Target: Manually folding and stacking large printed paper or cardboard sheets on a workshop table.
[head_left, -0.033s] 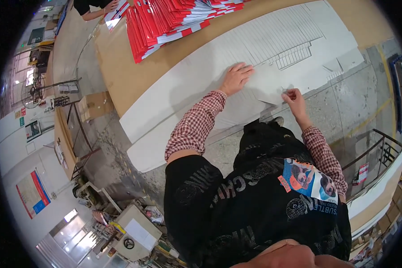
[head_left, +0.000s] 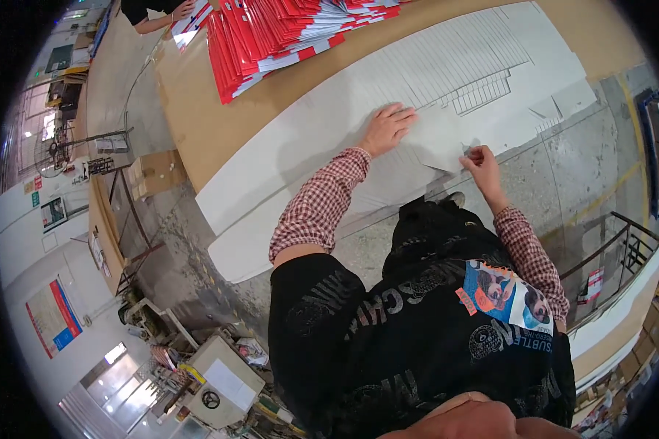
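A large, long white sheet (head_left: 293, 146) lies across the worktable, with rows of thin parallel lines on its far right part. My left hand (head_left: 389, 130) rests palm down on its middle, fingers stretched out. At the sheet's near edge, my right hand (head_left: 483, 167) is closed in a pinch, thumb and fingertips together. A small greyish bit shows just beside those fingertips. Whether they hold it, the paper's edge or something else is too small to tell. Close to this hand the sheet has a cut or folded corner (head_left: 443, 157).
Red and white flat packets (head_left: 271, 44) are piled on the brown tabletop (head_left: 190, 139) beyond the sheet. Another person's arm (head_left: 154, 24) reaches in at the far left. A cardboard box (head_left: 156, 174) stands to the left, and a metal-framed cart (head_left: 622, 293) at the right.
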{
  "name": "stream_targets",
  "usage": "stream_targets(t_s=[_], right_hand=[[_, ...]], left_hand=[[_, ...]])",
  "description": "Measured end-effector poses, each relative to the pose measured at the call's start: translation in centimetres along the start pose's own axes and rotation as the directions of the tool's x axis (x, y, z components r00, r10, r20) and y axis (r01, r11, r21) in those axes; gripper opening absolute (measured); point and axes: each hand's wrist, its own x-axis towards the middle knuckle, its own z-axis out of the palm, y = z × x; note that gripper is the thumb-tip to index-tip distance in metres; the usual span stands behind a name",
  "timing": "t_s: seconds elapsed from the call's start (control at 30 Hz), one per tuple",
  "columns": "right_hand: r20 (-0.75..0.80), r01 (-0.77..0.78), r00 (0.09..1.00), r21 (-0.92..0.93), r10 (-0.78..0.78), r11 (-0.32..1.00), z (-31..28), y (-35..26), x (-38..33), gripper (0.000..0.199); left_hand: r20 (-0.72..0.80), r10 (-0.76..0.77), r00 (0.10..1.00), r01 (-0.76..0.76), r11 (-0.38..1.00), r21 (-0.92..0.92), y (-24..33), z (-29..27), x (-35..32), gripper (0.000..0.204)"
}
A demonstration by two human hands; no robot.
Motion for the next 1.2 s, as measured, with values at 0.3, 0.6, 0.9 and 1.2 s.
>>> stream_targets(t_s=[0.3, 0.6, 0.9, 1.2], right_hand=[[-0.134, 0.143, 0.97, -0.356, -0.202, 0.923, 1.0, -1.0, -0.4, 0.026], [0.408, -0.452, 0.868, 0.411, 0.284, 0.792, 3.4, -5.8, -5.2, 0.034], [0.469, -0.577, 0.78, 0.795, 0.415, 0.188, 5.6, -2.2, -6.3, 0.038], [0.346, -0.46, 0.812, 0.876, 0.471, 0.149, 5.9, -1.6, -5.8, 0.028]], left_hand=[[0.015, 0.14, 0.99, -0.14, 0.985, 0.099, -0.6, -0.1, 0.5, 0.043], [-0.001, 0.139, 0.99, -0.138, 0.982, 0.128, -0.4, -0.5, 0.1, 0.04], [-0.031, 0.127, 0.991, -0.125, 0.991, 0.05, -0.7, -0.1, 0.4, 0.039], [0.098, 0.233, 0.967, -0.249, 0.946, 0.206, -1.9, -0.9, 1.7, 0.047]])
